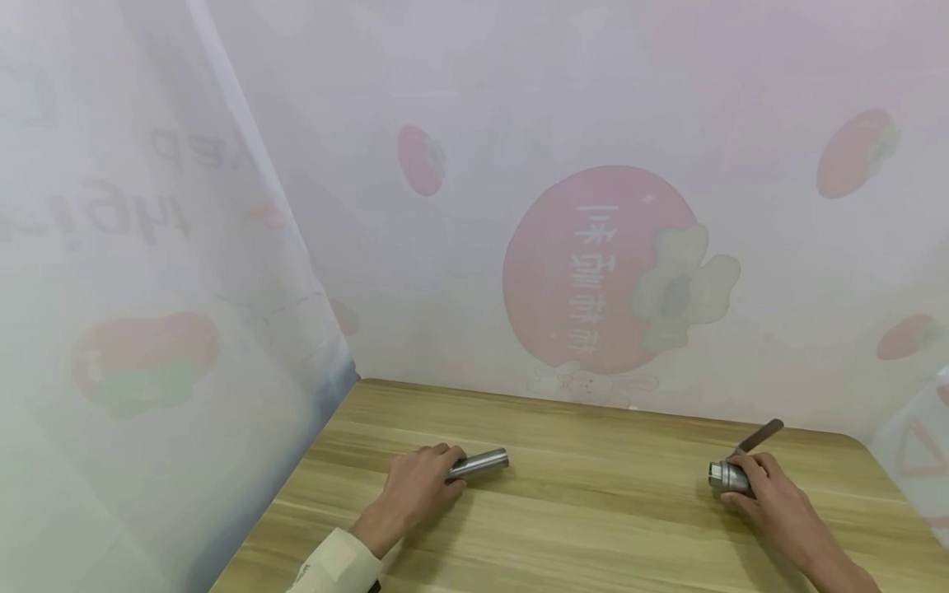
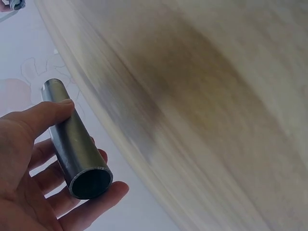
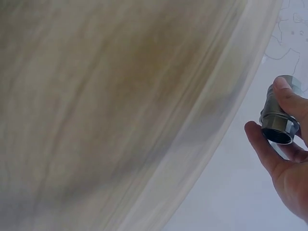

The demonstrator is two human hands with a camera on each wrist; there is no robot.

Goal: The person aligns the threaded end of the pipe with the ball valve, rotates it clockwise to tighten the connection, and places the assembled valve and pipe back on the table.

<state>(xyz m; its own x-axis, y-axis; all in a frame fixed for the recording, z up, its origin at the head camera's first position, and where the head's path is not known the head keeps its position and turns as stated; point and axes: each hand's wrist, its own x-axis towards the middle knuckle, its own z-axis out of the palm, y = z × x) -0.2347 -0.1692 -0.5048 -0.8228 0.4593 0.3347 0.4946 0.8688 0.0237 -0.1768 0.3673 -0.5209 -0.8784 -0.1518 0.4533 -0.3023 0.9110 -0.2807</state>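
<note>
Metal tube (image 1: pixel 482 463): in the left hand (image 1: pixel 418 487), one end jutting right past its fingers.
Left grip: curled partway round the tube, thumb against its side.
Metal valve (image 1: pixel 730 476): in the right hand (image 1: pixel 784 504), lever (image 1: pixel 761 436) slanting up beyond the fingers.
Right grip: thumb and fingers clasping the valve.

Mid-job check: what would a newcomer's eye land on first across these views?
Probably the big red fruit print on the pale backdrop behind the wooden table, in the head view. Next, likely the shiny metal tube that the left hand grips, left of the table's middle. Toward the table's right side, the right hand holds a metal valve with its lever sticking out.
</note>
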